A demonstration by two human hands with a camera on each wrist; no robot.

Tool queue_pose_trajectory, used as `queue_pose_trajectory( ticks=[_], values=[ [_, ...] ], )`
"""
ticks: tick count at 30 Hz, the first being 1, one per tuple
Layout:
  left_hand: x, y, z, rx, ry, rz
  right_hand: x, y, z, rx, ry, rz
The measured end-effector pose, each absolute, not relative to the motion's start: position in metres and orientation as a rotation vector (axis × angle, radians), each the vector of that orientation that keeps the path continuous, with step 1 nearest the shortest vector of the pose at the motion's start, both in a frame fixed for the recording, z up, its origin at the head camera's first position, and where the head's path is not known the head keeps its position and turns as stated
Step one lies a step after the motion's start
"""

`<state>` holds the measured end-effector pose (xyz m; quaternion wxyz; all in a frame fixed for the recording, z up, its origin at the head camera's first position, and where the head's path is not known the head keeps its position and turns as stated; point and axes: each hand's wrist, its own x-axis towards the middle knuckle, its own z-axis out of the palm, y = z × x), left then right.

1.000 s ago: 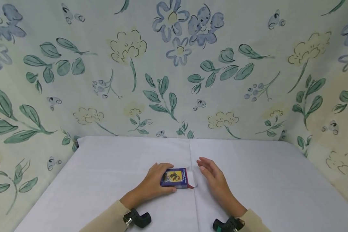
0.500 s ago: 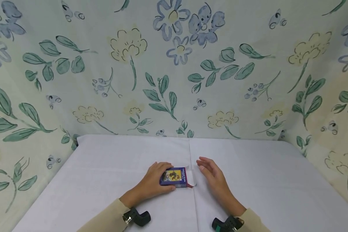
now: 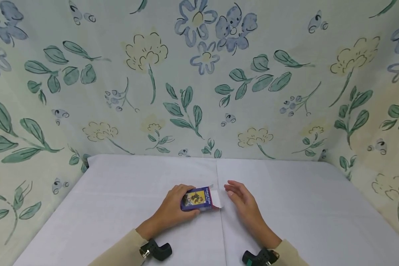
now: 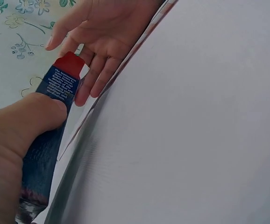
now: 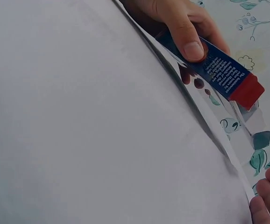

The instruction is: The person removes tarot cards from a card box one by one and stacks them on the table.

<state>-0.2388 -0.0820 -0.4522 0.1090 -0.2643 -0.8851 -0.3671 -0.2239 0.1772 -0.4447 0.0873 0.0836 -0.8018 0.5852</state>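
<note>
My left hand grips a small blue card box from its left side, thumb along the near edge and fingers over the far edge. On its face are a yellow picture and the title "Universal Waite". The end flap on the right stands open, its inside white, with a red side tab sticking out in the left wrist view. White text runs down the narrow blue side in both wrist views. My right hand hovers just right of the open end, fingers loosely bent and holding nothing.
A white cloth with a crease down its middle covers the table. Behind and at both sides hangs a floral curtain. Each wrist carries a black camera mount.
My left hand has lifted and turned the box slightly, its open end swinging up and away from me. The right hand has stayed almost still.
</note>
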Motion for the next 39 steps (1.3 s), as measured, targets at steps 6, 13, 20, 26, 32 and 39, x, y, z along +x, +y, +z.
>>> queue_pose_trajectory(
  ticks=[6,13,20,26,32,39],
  values=[
    [-0.241,-0.079,-0.453,-0.799,-2.584,-1.12,-0.225,0.179,-0.444,0.241,-2.369,1.735],
    [-0.241,-0.077,-0.454,-0.814,-2.563,-1.165,-0.226,0.175,-0.438,0.253,-2.327,1.772],
    [-0.24,-0.078,-0.452,-0.817,-2.574,-1.226,-0.226,0.158,-0.427,0.201,-2.313,1.794],
    [-0.242,-0.075,-0.454,-0.791,-2.593,-1.255,-0.229,0.148,-0.424,0.144,-2.353,1.704],
    [-0.243,-0.074,-0.453,-0.79,-2.602,-1.285,-0.229,0.145,-0.425,0.075,-2.431,1.554],
    [-0.245,-0.071,-0.451,-0.804,-2.617,-1.317,-0.227,0.146,-0.427,0.008,-2.474,1.55]
  ],
)
